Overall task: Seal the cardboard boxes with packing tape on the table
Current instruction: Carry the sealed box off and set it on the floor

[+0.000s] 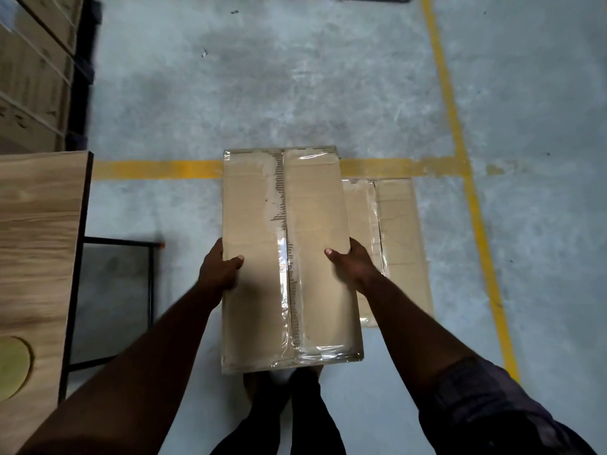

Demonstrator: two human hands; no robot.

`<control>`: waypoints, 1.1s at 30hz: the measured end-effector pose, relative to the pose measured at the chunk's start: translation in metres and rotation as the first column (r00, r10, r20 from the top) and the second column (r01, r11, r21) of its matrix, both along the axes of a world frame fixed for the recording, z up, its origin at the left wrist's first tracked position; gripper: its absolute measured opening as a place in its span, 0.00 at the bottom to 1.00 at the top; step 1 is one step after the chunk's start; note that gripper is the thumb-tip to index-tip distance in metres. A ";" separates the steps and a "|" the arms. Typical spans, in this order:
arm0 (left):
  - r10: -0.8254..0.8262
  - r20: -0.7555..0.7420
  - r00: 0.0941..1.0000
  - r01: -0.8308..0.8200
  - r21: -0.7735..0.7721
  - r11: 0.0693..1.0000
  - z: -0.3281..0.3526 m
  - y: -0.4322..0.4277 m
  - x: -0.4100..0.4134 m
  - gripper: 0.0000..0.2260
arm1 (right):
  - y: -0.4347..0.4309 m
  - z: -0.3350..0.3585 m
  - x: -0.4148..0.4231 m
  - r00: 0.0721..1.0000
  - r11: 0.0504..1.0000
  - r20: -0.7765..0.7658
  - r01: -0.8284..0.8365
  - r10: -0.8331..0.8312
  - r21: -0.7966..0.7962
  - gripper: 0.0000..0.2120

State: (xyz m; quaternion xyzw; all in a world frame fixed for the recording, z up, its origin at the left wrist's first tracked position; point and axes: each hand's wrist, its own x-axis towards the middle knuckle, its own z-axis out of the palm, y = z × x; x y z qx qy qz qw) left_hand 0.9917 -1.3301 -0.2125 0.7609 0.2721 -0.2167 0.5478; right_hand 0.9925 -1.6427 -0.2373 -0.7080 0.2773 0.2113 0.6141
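Note:
I hold a long, flat cardboard box (315,224) in the air over the grey floor, away from the table. Clear packing tape runs down its centre seam and across both ends. My left hand (220,267) grips its left edge, thumb on top. On the opposite edge my right hand (352,262) grips the same way. A second taped cardboard box (399,244) lies on the floor just to the right, partly hidden by the one I carry.
The wooden table (36,244) with a black metal frame stands at the left, a round yellowish object (11,369) on its near part. Stacked cartons (29,70) fill the far left. Yellow floor lines (460,126) cross ahead and at the right. My legs are below the box.

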 end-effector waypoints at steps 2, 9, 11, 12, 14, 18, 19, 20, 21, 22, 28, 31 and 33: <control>0.007 -0.013 1.000 -0.007 -0.014 1.000 -0.001 -0.005 0.004 0.26 | -0.003 -0.004 0.001 1.000 1.000 -0.011 0.000 0.000 -0.011 0.21; -0.020 -0.058 0.998 0.015 -0.090 0.996 -0.008 -0.024 0.011 0.27 | -0.021 -0.023 0.003 0.999 0.999 -0.041 0.003 -0.005 -0.037 0.21; -0.042 -0.060 0.997 0.036 -0.104 0.994 -0.011 -0.028 0.012 0.27 | -0.026 -0.026 0.004 0.999 0.999 -0.032 -0.005 0.004 -0.038 0.22; -0.042 -0.057 0.997 0.036 -0.108 0.994 -0.014 -0.030 0.012 0.28 | -0.028 -0.028 0.004 0.999 0.999 -0.031 -0.010 0.009 -0.039 0.22; -0.026 -0.056 0.998 0.020 -0.105 0.994 -0.019 -0.031 0.014 0.28 | -0.030 -0.030 0.006 1.000 0.999 -0.031 -0.007 0.006 -0.041 0.22; 0.007 -0.036 0.999 -0.011 -0.109 0.994 -0.029 -0.030 0.014 0.27 | -0.028 -0.035 0.010 0.999 0.998 -0.041 -0.003 0.000 -0.061 0.23; 0.022 -0.028 0.999 -0.024 -0.100 0.995 -0.029 -0.030 0.015 0.26 | -0.027 -0.036 0.010 0.999 0.997 -0.039 -0.001 -0.002 -0.073 0.24; 0.033 -0.021 0.999 -0.035 -0.088 0.995 -0.031 -0.031 0.016 0.24 | -0.026 -0.035 0.011 0.999 0.997 -0.039 -0.002 -0.001 -0.081 0.24; 0.043 -0.018 0.999 -0.044 -0.076 0.996 -0.033 -0.032 0.016 0.23 | -0.025 -0.035 0.011 0.999 0.997 -0.040 0.000 -0.004 -0.081 0.24; 0.053 -0.015 0.998 -0.054 -0.068 0.996 -0.034 -0.035 0.017 0.22 | -0.025 -0.036 0.011 0.999 0.997 -0.043 -0.002 -0.002 -0.074 0.24; 0.082 0.000 0.997 -0.081 -0.101 0.992 -0.036 -0.047 0.015 0.23 | -0.034 -0.036 0.012 0.999 0.997 -0.033 -0.025 0.023 -0.074 0.28; 0.049 -0.012 0.999 -0.050 -0.118 0.992 -0.034 -0.049 0.016 0.25 | -0.040 -0.034 0.010 0.999 0.996 -0.040 -0.003 0.000 -0.086 0.26; 0.009 -0.015 1.000 -0.011 -0.144 0.990 -0.032 -0.048 0.017 0.29 | -0.042 -0.036 0.008 0.999 0.996 -0.043 -0.013 0.009 -0.089 0.26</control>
